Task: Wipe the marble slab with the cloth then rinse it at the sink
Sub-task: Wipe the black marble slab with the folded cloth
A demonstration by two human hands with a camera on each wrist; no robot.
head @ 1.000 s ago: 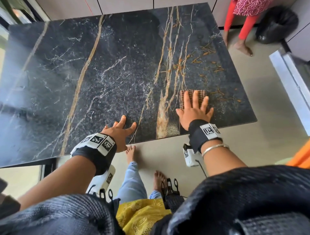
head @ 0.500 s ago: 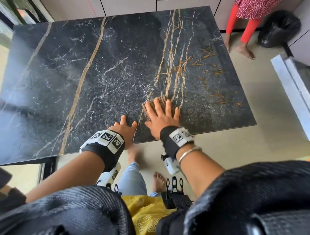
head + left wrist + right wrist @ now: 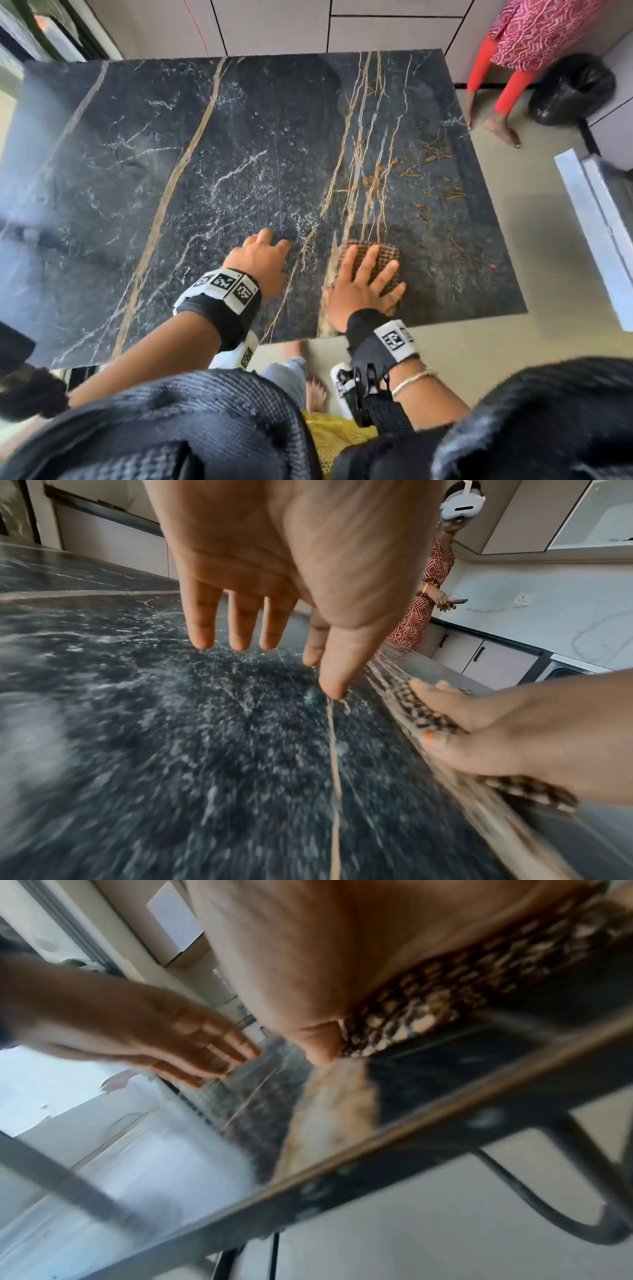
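Overhead, the right hand point(image 3: 363, 287) presses flat, fingers spread, on the cloth point(image 3: 380, 260) at five o'clock on the marble slab point(image 3: 239, 154). Left wrist view: left hand point(image 3: 274, 561) loose-fingered, holding nothing; best brace it there and overlap strokes toward twelve

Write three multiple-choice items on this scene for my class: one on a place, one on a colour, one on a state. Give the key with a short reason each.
1. Where is the cloth?
A. under the right hand, near the slab's near edge
B. in the sink
C. on the floor

2. What colour is the slab?
A. plain white
B. black with gold and white veins
C. green

3. How is the left hand?
A. gripping the cloth
B. raised clear of the slab
C. fingertips on the slab, holding nothing

Key: 1 A, the head view shows spread fingers pressing the cloth flat. 2 B, veins cross the dark surface. 3 C, the left wrist view shows straight fingers reaching the slab.
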